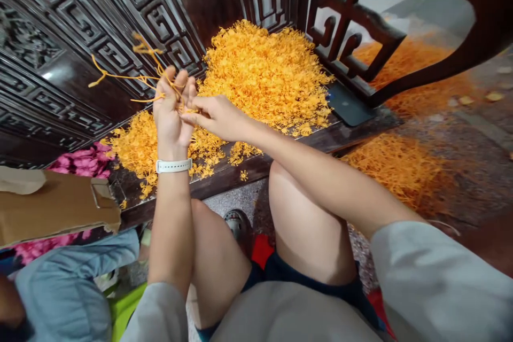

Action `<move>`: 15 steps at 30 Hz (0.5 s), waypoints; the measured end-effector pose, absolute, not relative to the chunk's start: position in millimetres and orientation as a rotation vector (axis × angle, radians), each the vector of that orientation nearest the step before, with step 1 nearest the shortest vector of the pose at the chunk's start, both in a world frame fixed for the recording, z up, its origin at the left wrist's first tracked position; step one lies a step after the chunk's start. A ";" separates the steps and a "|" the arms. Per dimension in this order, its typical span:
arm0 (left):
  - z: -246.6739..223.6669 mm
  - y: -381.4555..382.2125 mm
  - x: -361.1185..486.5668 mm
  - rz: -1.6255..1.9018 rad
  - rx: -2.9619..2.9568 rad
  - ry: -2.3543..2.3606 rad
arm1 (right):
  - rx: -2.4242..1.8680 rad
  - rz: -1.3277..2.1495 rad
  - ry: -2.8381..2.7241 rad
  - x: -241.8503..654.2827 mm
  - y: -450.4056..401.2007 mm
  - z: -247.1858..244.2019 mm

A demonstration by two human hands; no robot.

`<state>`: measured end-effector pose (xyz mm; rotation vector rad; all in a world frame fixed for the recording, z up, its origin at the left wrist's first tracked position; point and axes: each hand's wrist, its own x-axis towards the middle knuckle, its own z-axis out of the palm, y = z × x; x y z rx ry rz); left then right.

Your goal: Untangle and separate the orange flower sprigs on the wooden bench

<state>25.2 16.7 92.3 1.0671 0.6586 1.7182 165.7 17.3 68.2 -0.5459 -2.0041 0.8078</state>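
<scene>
My left hand (172, 101) is turned palm up in front of the dark carved bench back. Its fingers are curled around several thin, branched orange plastic strands (124, 77), whose ends stick out to the left past the thumb. My right hand (212, 116) meets it at the palm, with thumb and forefinger pinched on a small orange piece at the strands; the fingers partly hide its shape. Behind both hands lies a big heap of small, spidery orange plastic pieces (264, 75) on the bench seat. A smaller heap (138, 141) spreads below and left of my left hand.
A dark phone-like device (348, 104) lies on the seat by the curved armrest (436, 72). Orange strands (396, 171) are piled on the floor to the right. A cardboard box (60, 206) and pink pieces (86, 160) stand left, beside another person's blue-clad leg (72, 283).
</scene>
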 end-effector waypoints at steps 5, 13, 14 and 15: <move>86.7 17.9 11.8 1.738 0.846 0.769 | -0.484 0.615 -2.163 167.2 -5.7 78.7; 71.1 39.7 -2.4 1.746 0.809 0.919 | -0.389 0.533 -2.222 158.7 -0.1 77.2; 68.7 44.1 -0.3 1.762 0.784 0.936 | -0.385 0.564 -2.184 158.2 2.2 77.2; 65.6 48.1 1.8 1.770 0.767 0.965 | -0.372 0.602 -2.142 158.0 3.4 78.1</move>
